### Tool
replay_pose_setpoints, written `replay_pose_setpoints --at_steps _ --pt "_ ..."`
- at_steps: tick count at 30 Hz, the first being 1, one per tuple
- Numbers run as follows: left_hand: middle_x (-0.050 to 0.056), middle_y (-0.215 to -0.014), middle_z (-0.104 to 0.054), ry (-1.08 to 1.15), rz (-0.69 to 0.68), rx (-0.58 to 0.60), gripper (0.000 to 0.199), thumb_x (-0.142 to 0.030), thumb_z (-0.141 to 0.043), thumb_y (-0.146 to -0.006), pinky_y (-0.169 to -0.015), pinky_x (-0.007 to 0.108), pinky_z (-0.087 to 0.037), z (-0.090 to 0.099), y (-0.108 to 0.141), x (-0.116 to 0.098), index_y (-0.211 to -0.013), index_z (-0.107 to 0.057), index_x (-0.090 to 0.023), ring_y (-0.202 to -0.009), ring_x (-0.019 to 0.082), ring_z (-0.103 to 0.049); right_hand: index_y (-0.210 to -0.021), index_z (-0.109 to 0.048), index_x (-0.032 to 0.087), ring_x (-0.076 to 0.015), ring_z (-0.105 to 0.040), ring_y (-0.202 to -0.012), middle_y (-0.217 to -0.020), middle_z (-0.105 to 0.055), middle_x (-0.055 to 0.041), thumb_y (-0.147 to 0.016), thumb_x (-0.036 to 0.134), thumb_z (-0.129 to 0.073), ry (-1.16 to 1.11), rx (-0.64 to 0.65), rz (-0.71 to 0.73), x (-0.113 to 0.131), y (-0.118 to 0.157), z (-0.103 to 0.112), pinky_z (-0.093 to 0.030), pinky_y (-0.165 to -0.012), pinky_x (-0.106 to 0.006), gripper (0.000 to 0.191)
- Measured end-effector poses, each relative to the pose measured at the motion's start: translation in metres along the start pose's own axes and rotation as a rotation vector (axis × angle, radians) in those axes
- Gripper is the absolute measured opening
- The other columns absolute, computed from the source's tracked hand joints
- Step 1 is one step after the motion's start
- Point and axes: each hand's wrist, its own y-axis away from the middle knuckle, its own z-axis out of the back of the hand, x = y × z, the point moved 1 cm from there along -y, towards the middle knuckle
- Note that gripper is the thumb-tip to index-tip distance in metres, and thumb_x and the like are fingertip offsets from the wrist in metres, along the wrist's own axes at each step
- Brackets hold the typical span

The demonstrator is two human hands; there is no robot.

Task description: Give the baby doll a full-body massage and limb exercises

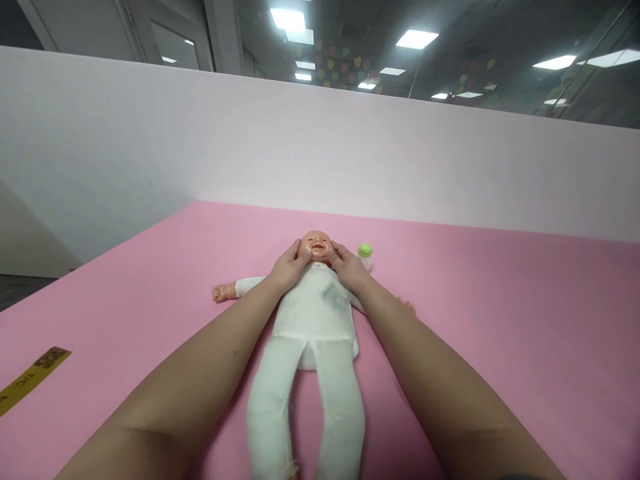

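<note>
A baby doll (316, 310) in a white top and white trousers lies on its back on the pink table, head away from me and arms spread out. My left hand (291, 268) cups the left side of the doll's head, thumb along its cheek. On the opposite side, my right hand (349, 268) holds the head in the same way, so it sits between both palms. Fingers of both hands curl partly behind the head, where they are hidden. Just right of my right hand stands a small bottle (365, 252) with a green cap, partly covered by that hand.
The pink tabletop (500, 320) reaches back to a white partition (320, 147). A yellow printed strip (35, 380) lies at the table's left side. Beyond the partition are a door (173, 40) and dark glass with reflected ceiling lights.
</note>
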Motion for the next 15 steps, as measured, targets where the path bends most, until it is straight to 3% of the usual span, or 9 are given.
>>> replay_pose_setpoints --at_steps 4,6,12,15 --pt "0.013 -0.165 -0.048 -0.159 -0.023 0.038 0.110 -0.071 -0.078 -0.083 -0.120 0.041 -0.041 0.000 0.004 -0.006 -0.169 -0.033 -0.020 -0.150 0.036 -0.049 -0.154 -0.050 0.027 -0.0287 -0.067 -0.128 -0.144 -0.068 -0.0090 -0.082 0.067 -0.083 -0.014 0.007 -0.021 0.006 0.005 -0.003 -0.052 -0.111 -0.046 0.089" --pt "0.014 -0.164 -0.050 -0.168 -0.037 0.045 0.113 -0.070 -0.080 -0.082 -0.118 0.041 -0.044 0.000 0.005 -0.006 -0.170 -0.030 -0.020 -0.148 0.035 -0.051 -0.151 -0.051 0.026 -0.0284 -0.069 -0.124 -0.141 -0.069 -0.0094 -0.077 0.066 -0.088 -0.002 -0.011 -0.042 0.008 0.006 -0.005 -0.055 -0.107 -0.045 0.093" --pt "0.013 -0.166 -0.047 -0.114 -0.011 0.039 0.108 -0.067 -0.076 -0.087 -0.119 0.041 -0.042 0.000 0.002 0.001 -0.171 -0.027 -0.019 -0.149 0.034 -0.050 -0.141 -0.063 0.025 -0.0261 -0.072 -0.116 -0.130 -0.075 -0.0089 -0.091 0.059 -0.076 0.019 -0.007 -0.036 0.007 0.003 -0.002 -0.056 -0.103 -0.042 0.062" --pt "0.012 -0.167 -0.046 -0.066 -0.017 0.034 0.100 -0.063 -0.073 -0.091 -0.122 0.040 -0.039 0.000 -0.002 0.006 -0.170 -0.031 -0.019 -0.151 0.033 -0.047 -0.143 -0.064 0.026 -0.0265 -0.070 -0.122 -0.134 -0.074 -0.0079 -0.095 0.057 -0.072 0.001 0.015 -0.026 0.004 0.001 0.000 -0.054 -0.108 -0.043 0.058"
